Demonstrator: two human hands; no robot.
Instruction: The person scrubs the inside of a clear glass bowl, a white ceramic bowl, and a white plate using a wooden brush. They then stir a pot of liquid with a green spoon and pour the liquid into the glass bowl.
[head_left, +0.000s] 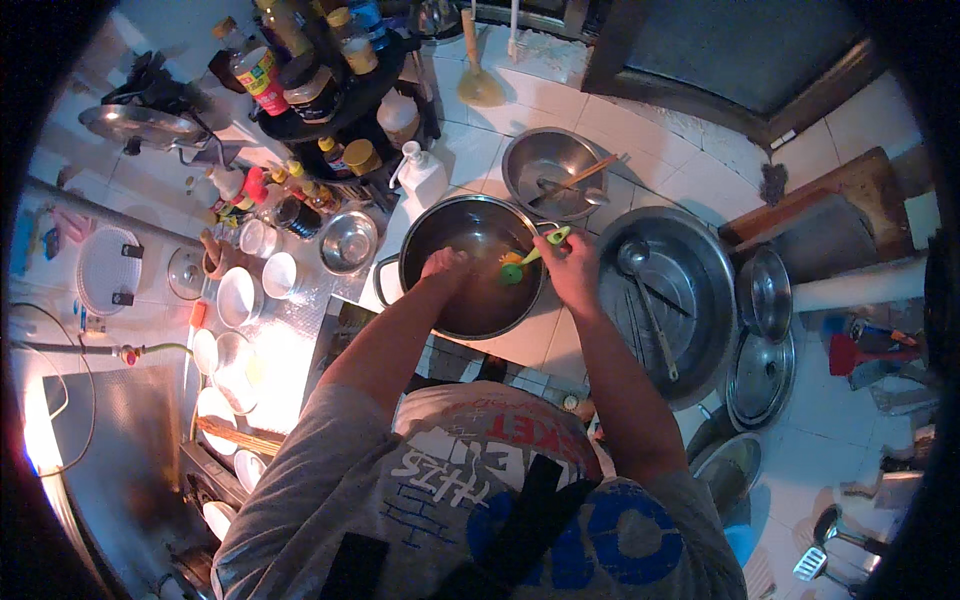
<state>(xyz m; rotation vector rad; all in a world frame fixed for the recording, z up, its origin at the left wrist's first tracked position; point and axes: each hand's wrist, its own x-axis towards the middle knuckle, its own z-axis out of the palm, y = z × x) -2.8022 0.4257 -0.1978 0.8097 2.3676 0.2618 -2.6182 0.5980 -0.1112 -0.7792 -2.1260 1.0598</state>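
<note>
A large dark metal pot (480, 315) with liquid in it stands on the tiled counter in front of me. My left hand (445, 264) reaches into the pot at its left side; the fingertips are low inside, and what they touch is hidden. My right hand (570, 259) holds a light-green utensil (534, 253) by its handle at the pot's right rim. The utensil's round green head lies over or in the liquid, close to something orange-yellow. Beyond the pot, a steel bowl (525, 150) holds a spoon and chopsticks.
Right of the pot sits a wide metal basin (724, 300) with a ladle in it. A white pump bottle (421, 174), a small steel bowl (349, 241), white bowls (240, 296) and a rack of bottles (337, 142) are at the left. A cutting board (877, 187) leans at the right.
</note>
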